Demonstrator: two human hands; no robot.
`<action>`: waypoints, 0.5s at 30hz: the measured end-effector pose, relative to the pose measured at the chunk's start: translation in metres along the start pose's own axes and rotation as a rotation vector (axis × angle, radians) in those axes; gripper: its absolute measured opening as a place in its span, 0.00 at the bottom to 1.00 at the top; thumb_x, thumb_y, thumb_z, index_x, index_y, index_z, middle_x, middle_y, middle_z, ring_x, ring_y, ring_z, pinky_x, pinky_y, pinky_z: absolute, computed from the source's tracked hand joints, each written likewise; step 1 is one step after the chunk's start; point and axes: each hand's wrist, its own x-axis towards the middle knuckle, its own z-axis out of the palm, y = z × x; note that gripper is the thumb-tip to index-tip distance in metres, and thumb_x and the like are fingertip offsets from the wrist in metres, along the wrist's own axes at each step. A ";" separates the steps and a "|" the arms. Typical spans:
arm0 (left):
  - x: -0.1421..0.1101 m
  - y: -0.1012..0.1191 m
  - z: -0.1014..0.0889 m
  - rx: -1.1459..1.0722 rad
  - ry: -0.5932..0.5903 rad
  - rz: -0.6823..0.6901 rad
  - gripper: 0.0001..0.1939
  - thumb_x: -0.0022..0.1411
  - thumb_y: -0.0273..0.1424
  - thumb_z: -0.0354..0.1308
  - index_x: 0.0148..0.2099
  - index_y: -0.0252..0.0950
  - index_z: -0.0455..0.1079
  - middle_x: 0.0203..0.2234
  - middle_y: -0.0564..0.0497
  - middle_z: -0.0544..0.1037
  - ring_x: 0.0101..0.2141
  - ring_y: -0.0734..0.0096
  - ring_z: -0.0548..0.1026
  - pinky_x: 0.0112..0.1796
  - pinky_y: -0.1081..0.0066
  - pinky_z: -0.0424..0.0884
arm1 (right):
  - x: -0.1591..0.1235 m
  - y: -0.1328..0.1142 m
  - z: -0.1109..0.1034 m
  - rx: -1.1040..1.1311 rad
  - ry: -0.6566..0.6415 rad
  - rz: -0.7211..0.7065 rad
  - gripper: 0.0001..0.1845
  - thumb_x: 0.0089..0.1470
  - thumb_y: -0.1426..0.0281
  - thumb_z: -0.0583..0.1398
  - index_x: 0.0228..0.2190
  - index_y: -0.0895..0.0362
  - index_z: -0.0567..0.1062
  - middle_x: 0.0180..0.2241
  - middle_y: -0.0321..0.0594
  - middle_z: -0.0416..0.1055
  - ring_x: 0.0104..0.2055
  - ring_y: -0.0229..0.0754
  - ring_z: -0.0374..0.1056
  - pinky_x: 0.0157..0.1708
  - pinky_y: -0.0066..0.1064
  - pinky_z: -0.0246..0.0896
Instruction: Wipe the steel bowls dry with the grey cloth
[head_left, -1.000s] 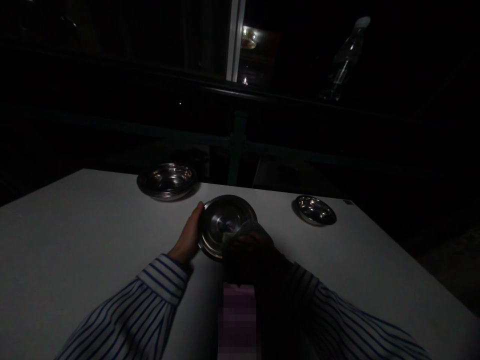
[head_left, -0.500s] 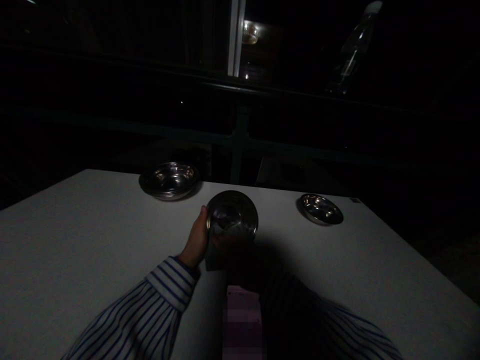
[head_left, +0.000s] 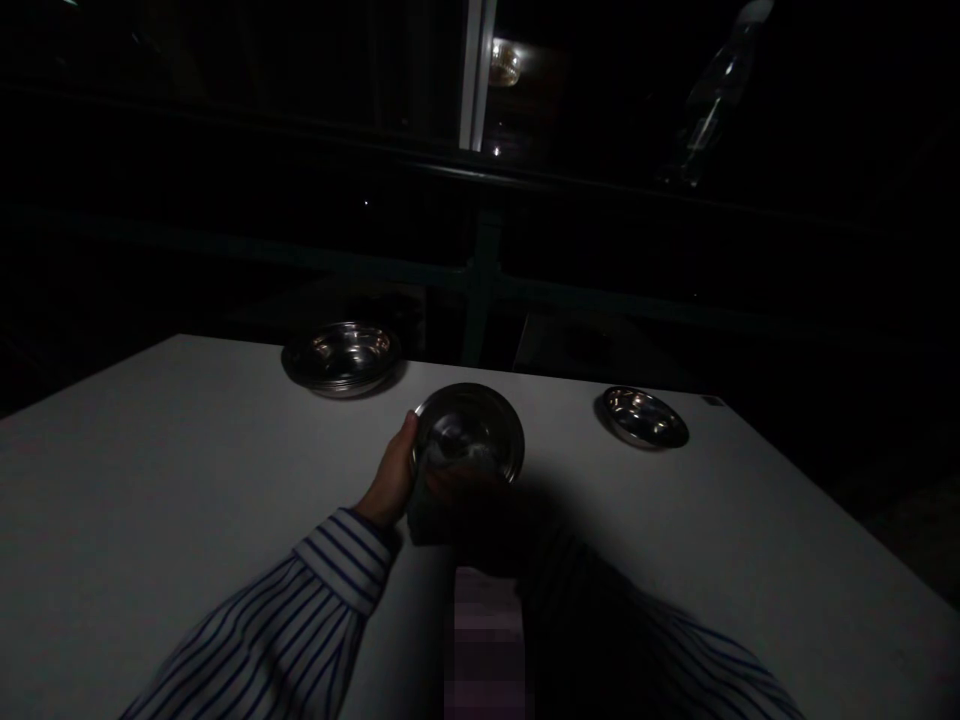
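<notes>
A shiny metal bowl (head_left: 469, 415) is tilted toward me above the white table, its round rim facing me. My left hand (head_left: 390, 478) grips the bowl's left edge, with the thumb up along the rim. Deep in shadow, my right hand (head_left: 487, 510) is at the lower part of the bowl. It presses a dark grey cloth (head_left: 427, 512) against the inside, and part of the cloth hangs below the rim. The fingers of my right hand are mostly lost in the dark.
At the far left of the white table (head_left: 150, 480) stands a stack of metal bowls (head_left: 341, 360). A single metal bowl (head_left: 645, 418) rests near the far right edge. Beyond the table, a clear bottle (head_left: 716, 100) stands in the dark. Something pink (head_left: 487, 600) shows below my hands.
The bowl has turned slightly, and its right rim shows a little more. The cloth and my right hand have shifted a little inside it. The other bowls stay put.
</notes>
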 end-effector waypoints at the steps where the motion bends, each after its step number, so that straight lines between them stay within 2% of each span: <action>1: -0.001 0.002 0.000 -0.027 -0.004 -0.019 0.29 0.53 0.49 0.48 0.46 0.31 0.69 0.29 0.46 0.79 0.35 0.61 0.75 0.40 0.64 0.67 | -0.002 0.002 -0.001 0.020 -0.022 0.022 0.20 0.54 0.67 0.51 0.47 0.64 0.65 0.45 0.47 0.68 0.44 0.42 0.65 0.42 0.35 0.62; 3: -0.002 0.004 0.001 -0.068 -0.018 -0.051 0.27 0.53 0.48 0.49 0.45 0.32 0.70 0.29 0.45 0.79 0.35 0.59 0.75 0.39 0.64 0.68 | -0.013 0.012 -0.005 0.032 -0.058 0.029 0.17 0.53 0.66 0.52 0.43 0.60 0.69 0.41 0.44 0.71 0.42 0.43 0.66 0.41 0.37 0.61; 7: -0.004 0.005 0.007 -0.088 -0.050 -0.103 0.27 0.53 0.49 0.48 0.43 0.31 0.71 0.28 0.44 0.79 0.35 0.58 0.75 0.37 0.63 0.69 | -0.030 0.025 -0.009 -0.015 -0.072 -0.023 0.14 0.53 0.70 0.51 0.41 0.58 0.70 0.41 0.41 0.71 0.43 0.44 0.65 0.45 0.42 0.57; 10: -0.005 0.005 0.011 -0.056 -0.043 -0.097 0.29 0.53 0.50 0.47 0.42 0.31 0.71 0.28 0.44 0.79 0.35 0.58 0.75 0.36 0.63 0.70 | -0.021 0.012 -0.008 0.013 -0.048 -0.092 0.20 0.52 0.67 0.52 0.47 0.62 0.65 0.47 0.46 0.66 0.48 0.46 0.61 0.46 0.40 0.58; 12: -0.006 0.005 0.011 -0.046 -0.042 -0.064 0.29 0.52 0.51 0.47 0.42 0.32 0.71 0.28 0.44 0.79 0.35 0.58 0.75 0.37 0.63 0.69 | -0.007 -0.001 -0.006 0.006 0.000 -0.045 0.27 0.54 0.66 0.50 0.51 0.71 0.58 0.52 0.54 0.59 0.52 0.48 0.56 0.46 0.40 0.58; 15: -0.006 0.005 0.006 -0.063 -0.073 -0.021 0.29 0.52 0.51 0.48 0.43 0.31 0.71 0.29 0.45 0.79 0.37 0.58 0.75 0.40 0.63 0.68 | 0.007 -0.011 -0.007 0.064 0.065 0.036 0.28 0.53 0.64 0.51 0.50 0.71 0.60 0.51 0.52 0.61 0.51 0.48 0.57 0.46 0.38 0.59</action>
